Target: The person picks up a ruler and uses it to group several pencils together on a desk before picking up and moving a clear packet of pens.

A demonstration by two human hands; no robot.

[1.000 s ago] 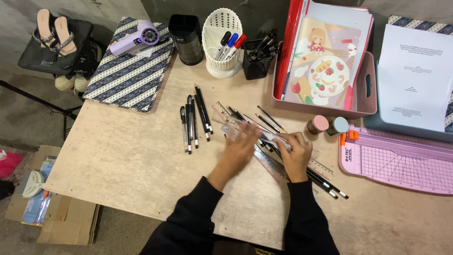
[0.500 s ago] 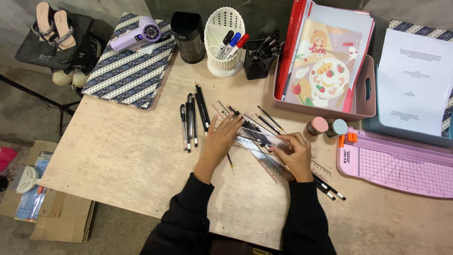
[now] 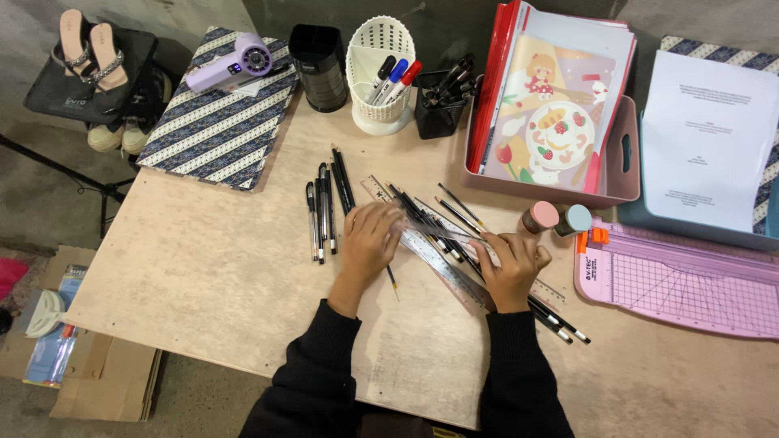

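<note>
Here, left hand [image 3: 369, 239] flat, open on ruler [image 3: 438, 264]; right hand [image 3: 513, 268] curled, pinching pencils [image 3: 454, 235].

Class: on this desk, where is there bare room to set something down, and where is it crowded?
Bare table lies left of the pens, below the striped folder. More lies below the pink cutter. Crowded: the middle, where both hands rest on rulers and pencils.

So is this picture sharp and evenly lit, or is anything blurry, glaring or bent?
Head view: the light is soft and even, with only faint shadows under the left hand and right hand; the clear ruler shows a slight sheen but no harsh glare; the pens look crisp, with no blur; the table edges slant outward, as with a wide lens.
</note>
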